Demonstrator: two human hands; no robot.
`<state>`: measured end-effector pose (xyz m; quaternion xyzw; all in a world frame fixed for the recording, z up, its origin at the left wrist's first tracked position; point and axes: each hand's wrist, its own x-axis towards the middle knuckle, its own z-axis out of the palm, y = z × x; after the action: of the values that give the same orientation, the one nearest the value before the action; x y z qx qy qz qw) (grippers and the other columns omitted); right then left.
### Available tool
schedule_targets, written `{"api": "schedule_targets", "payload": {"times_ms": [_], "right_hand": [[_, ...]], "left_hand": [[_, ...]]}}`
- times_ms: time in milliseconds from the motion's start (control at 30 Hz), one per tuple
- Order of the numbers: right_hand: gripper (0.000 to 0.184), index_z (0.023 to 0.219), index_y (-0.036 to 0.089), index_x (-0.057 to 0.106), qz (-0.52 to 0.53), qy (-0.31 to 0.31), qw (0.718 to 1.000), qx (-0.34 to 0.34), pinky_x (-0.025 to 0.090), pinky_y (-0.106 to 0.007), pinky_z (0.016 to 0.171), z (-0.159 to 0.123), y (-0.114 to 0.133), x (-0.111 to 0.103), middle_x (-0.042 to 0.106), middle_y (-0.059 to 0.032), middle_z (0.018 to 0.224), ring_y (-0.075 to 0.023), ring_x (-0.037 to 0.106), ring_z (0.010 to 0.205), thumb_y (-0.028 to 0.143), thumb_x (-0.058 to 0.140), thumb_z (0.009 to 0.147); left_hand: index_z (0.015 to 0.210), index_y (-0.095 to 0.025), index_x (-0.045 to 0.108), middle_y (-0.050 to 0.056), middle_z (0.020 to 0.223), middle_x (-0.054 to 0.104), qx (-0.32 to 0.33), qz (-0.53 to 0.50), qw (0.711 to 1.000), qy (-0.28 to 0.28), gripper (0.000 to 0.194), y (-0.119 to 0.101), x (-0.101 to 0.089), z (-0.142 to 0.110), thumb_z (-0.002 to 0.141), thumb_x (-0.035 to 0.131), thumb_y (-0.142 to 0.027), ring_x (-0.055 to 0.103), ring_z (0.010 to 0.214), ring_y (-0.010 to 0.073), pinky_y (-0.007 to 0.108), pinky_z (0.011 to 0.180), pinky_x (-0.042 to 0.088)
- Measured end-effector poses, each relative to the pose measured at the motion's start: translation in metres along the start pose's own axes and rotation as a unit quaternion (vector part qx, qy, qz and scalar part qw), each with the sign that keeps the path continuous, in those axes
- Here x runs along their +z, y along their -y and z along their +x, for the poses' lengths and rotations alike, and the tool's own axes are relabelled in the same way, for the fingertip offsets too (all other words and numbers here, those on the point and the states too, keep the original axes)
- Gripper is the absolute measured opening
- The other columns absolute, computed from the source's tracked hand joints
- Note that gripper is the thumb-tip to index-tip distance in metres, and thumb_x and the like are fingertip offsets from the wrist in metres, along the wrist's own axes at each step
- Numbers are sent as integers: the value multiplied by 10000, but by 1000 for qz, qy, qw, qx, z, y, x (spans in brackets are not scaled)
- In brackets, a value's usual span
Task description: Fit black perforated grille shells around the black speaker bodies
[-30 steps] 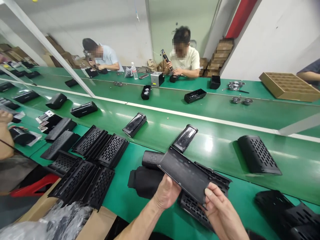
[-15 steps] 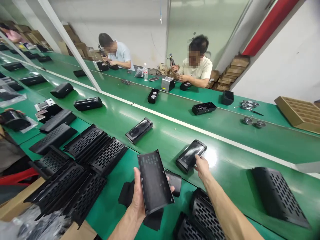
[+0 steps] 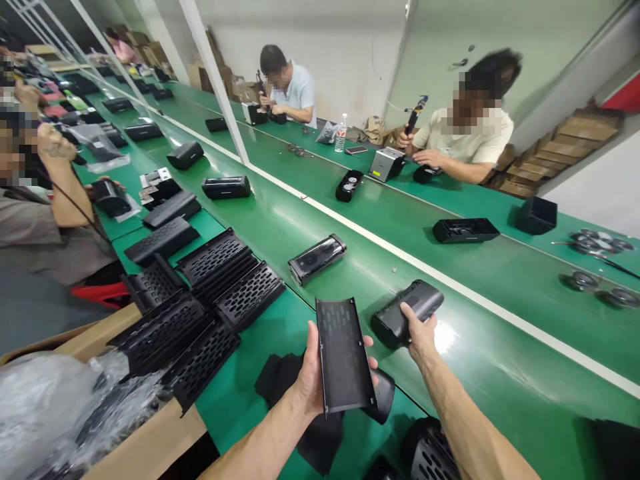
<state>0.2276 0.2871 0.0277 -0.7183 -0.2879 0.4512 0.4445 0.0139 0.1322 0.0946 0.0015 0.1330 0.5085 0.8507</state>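
My left hand [image 3: 309, 380] holds a black plastic speaker cover [image 3: 345, 357] upright, its plain inner side facing me and slots showing near the top. Fingertips wrap round its right edge. On the green belt, my right hand [image 3: 424, 333] grips a black box-shaped speaker [image 3: 395, 319], thumb on its matte upper face. Below the cover lie dark cloth-like sheets [image 3: 323, 443] and another black casing [image 3: 384, 397], partly hidden by the cover. Farther up the belt is a glossy black speaker [image 3: 318, 259], touched by neither hand.
Slotted black covers [image 3: 253, 293] are piled at left beside an open carton [image 3: 150, 440] with clear plastic bags [image 3: 45, 407]. More slotted parts [image 3: 433, 450] lie at the bottom. Co-workers [image 3: 470, 127] sit across the belt; another person [image 3: 55, 180] is at left. A white strip [image 3: 370, 245] divides the belt.
The speaker under my right hand has turned from its glossy face to a matte face. My left hand keeps the cover. The view has swung left, bringing the left-hand person into sight.
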Motion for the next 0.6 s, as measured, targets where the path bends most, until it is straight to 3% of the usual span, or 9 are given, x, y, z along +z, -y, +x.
{"api": "schedule_targets", "payload": {"times_ms": [167,300,367,467,600], "right_hand": [[1113,1559,304,426,-44,96,994,-29,615,-378,657,-51,67,-63,702,-98,1217,-267,713,787,565,921,597],[1134,1619,408,359,-224,125,962,-97,624,-428,674,-125,113,-112,638,-113,1346,-337,740,889,670,876,644],[1075,1606,409,384,-307,142,926,-170,620,-476,789,-163,123,-123,635,-104,1354,-364,726,1001,703,835,675],[964,1597,365,401,-381,135,868,-287,546,-513,988,-210,127,-126,606,-103,1384,-373,644,1215,703,749,764],[877,1633,351,325,-417,112,838,-332,529,-505,989,-247,122,-125,563,-104,1356,-353,635,1217,671,626,873]], "left_hand": [[1277,-53,688,231,1127,765,16,17,1000,-10,1081,13,-8,11,824,318,-963,775,937,353,461,892,565],[1307,-73,684,229,1198,750,15,30,999,8,1062,38,-1,21,811,368,-957,765,989,369,540,992,525],[1382,-64,645,255,1311,707,28,51,996,64,1062,51,15,21,823,402,-934,705,1173,401,566,1107,451],[1503,-48,544,265,1514,567,60,80,982,158,1083,66,47,11,837,470,-898,465,1474,418,543,1254,291],[1538,-62,512,250,1569,513,72,84,975,191,1085,81,69,-8,816,566,-870,392,1522,425,543,1282,254]]}}
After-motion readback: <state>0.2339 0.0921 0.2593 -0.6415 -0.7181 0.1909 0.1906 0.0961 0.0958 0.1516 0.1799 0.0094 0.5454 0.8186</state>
